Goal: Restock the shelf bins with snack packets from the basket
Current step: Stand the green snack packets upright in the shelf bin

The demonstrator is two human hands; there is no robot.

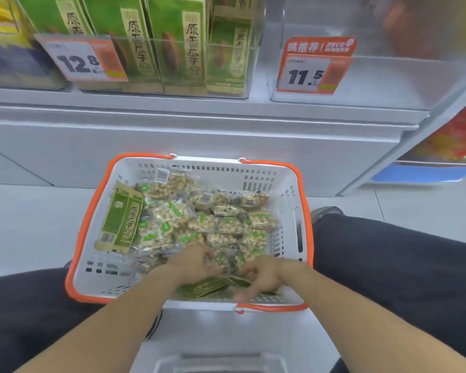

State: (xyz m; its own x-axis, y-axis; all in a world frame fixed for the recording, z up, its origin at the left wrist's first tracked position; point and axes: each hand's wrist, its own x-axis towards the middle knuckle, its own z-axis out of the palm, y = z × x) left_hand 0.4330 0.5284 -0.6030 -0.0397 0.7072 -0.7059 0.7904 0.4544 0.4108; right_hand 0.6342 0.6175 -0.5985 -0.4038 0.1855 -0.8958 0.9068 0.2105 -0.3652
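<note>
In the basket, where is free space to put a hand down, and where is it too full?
The basket shows bare room along its far wall and far right corner, behind the clear nut packets, and some at the near left corner. The middle is crowded with packets, and both hands, left and right, work at the near edge.

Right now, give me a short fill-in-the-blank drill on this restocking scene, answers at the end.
1. The white basket has ____ handles.
2. The price tag on the right-hand bin reads ____.
3. The flat green packet lies against the basket's ____ side.
4. Both the left hand and the right hand reach into the ____.

Answers: orange; 11.5; left; basket
</note>
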